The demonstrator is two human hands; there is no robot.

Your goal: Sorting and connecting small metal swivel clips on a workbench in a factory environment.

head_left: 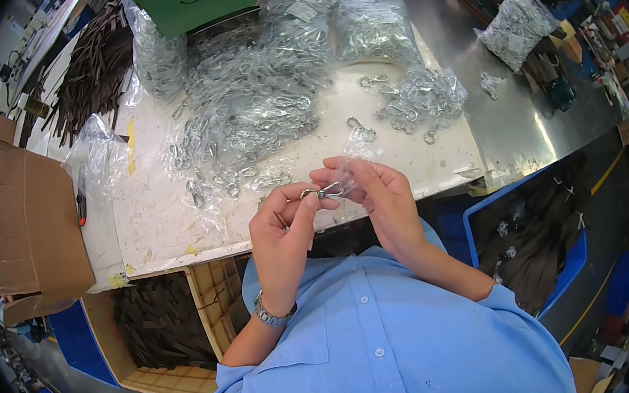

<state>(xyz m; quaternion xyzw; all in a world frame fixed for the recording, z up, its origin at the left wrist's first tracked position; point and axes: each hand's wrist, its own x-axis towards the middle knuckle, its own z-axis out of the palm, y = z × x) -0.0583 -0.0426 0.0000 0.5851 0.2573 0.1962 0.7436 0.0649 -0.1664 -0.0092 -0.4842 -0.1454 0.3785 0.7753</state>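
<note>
Blue shirt fabric (378, 344) is filling the lower middle of the view, closest to the camera, and both forearms are rising from it toward the bench edge. Going from the left, a flattened cardboard box (30, 221) is leaning beside the bench, and below it a wooden crate (163, 330) is holding dark strips, probably kept low so they are within easy reach. Next, the left hand (283, 227), with a metal watch band at the wrist, is pinching one end of a small metal snap hook (323, 191) between thumb and fingertips. The right hand (368, 186) is gripping the other end of the same hook together with a bit of clear plastic wrap, so the piece is being held up in front of the chest, just above the near edge of the bench, likely for a close look or for unwrapping. Behind the hands, a worn white work surface (154, 215) is carrying a large spread of loose snap hooks (244, 119) and clear bags of more hooks (372, 23), heaped within arm's reach. A green box (191, 1) is sitting at the far edge. Further right, a steel table (524, 126) is bearing another filled bag (516, 22), and a blue bin (529, 242) of dark strips is standing on the workshop floor.
</note>
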